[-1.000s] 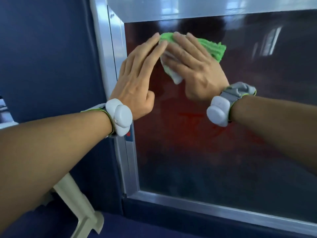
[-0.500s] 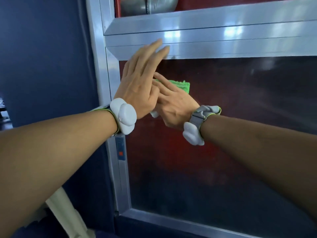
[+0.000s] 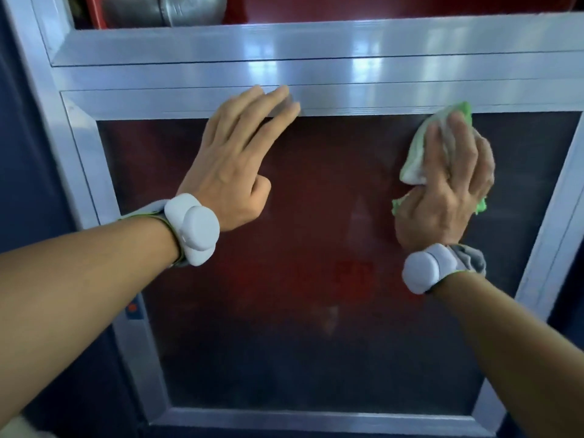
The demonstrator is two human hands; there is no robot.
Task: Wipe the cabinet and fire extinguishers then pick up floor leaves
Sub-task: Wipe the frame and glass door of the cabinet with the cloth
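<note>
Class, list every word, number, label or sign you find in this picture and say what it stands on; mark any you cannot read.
Red characters on the dark glass cabinet door, at: too blurred to read.
Small blue label with an orange dot on the silver metal door frame, at: too small to read.
Nothing else is legible.

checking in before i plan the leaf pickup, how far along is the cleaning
Early. In hand: the right hand presses a green and white cloth on the cabinet's dark glass door panel, top right corner; the left hand braces on the aluminium frame. Nothing visibly finished. Extinguishers and leaves remain.
</note>
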